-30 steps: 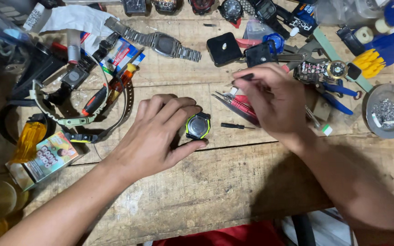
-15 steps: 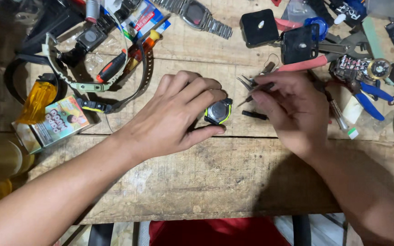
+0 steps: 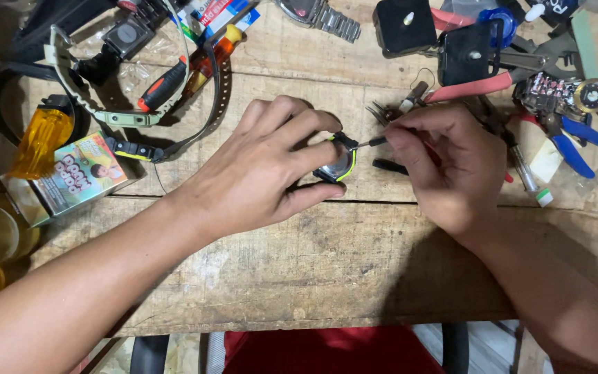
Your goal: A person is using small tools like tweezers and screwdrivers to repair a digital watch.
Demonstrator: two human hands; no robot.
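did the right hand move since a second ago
Yes. The right hand came left toward the watch case: earlier it hovered over the red-handled pliers, apart from the case; now its thin tool touches the case's edge, held by the left hand.

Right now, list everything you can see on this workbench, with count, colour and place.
watch case: one, black with yellow-green trim, centre, under left fingers
thin tool: one, dark, tip at the case
screwdriver: one, red and black, upper left
watch strap: one, pale green, upper left
small box: one, colourful, left edge
pliers: one, blue-handled, right
wooden bench: one, brown
left hand: holds the case
right hand: grips the thin tool
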